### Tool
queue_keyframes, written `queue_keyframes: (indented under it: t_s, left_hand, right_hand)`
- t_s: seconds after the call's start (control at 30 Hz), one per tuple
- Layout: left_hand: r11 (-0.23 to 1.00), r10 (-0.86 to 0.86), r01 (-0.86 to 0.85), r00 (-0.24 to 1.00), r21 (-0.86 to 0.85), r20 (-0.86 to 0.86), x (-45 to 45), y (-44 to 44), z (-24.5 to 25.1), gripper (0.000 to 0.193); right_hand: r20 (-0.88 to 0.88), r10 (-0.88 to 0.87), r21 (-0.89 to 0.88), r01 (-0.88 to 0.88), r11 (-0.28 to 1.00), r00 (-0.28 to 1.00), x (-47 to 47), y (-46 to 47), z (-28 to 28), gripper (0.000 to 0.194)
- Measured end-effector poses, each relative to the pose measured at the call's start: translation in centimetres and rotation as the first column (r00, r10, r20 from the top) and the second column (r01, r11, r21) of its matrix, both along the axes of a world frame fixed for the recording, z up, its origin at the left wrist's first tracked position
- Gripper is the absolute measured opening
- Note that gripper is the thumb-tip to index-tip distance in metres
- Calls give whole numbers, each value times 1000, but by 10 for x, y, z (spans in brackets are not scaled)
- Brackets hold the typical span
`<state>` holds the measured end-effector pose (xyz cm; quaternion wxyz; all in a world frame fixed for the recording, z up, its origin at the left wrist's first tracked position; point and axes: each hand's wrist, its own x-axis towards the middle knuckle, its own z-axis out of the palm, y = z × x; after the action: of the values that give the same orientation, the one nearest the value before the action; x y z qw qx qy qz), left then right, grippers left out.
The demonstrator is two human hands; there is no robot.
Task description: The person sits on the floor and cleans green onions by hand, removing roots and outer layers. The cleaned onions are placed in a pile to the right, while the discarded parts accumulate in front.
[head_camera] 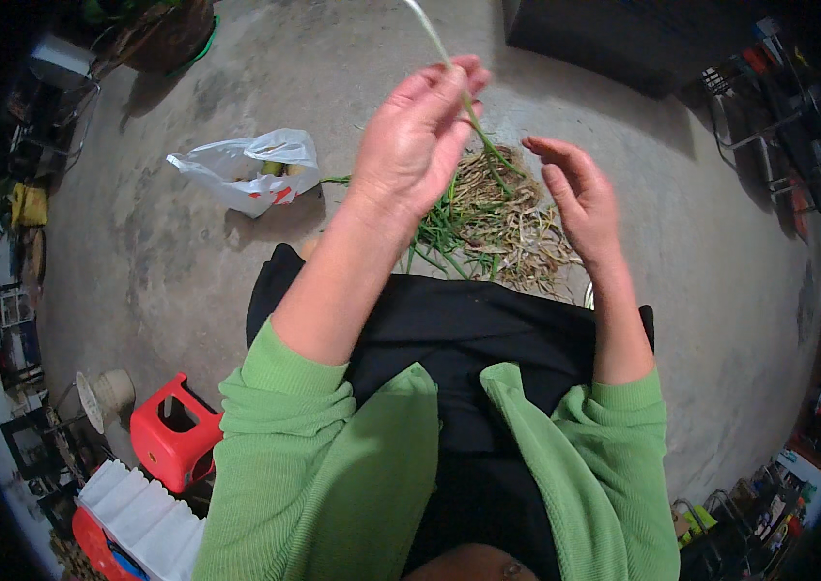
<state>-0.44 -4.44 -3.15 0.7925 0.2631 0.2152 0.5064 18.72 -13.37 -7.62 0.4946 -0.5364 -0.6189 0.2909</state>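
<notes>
Between the thumb and fingers of my left hand is a green onion, its white end pointing up past the top of the view. Its green leaves hang down to the right, towards a heap. My right hand is raised beside those leaf tips, fingers apart and curved, with nothing in it. Below both hands lies the heap of dry roots and peeled brown leaves on the concrete floor. Green onion leaves spread along its left side, partly hidden by my left wrist.
A white plastic bag with produce inside stands on the floor at left. A red plastic stool is at lower left, near a pale bucket-like container. A large potted plant stands at upper left, a dark box-like piece at upper right.
</notes>
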Motion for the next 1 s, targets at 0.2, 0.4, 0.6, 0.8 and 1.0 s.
queue_keyframes:
  t_s: [0.2,0.4,0.6,0.8,1.0]
  left_hand:
    - [981,-175,175,985,-89,3,21,-28,-8,27]
    - [952,-304,293,938,-85,-168,21,-29,-8,45]
    - [964,-228,190,949,-184,-216,7,-28,-12,48]
    - [927,-302,226,923,-301,-238,12,-34,-8,38]
    - [909,-350,255,897,-331,-271,11,-33,-11,41]
  right_hand:
    - [86,29,20,-31,999,996,-18,-9,3,46]
    - [207,-15,-113,39,993,978,13,-17,26,22]
    - [590,-184,-140,325,935,786,122,-42,47,16]
    - [730,-85,-517,628,582,678,225,-162,-145,28]
    - [594,-343,-596,685,419,727,269,-319,-356,34]
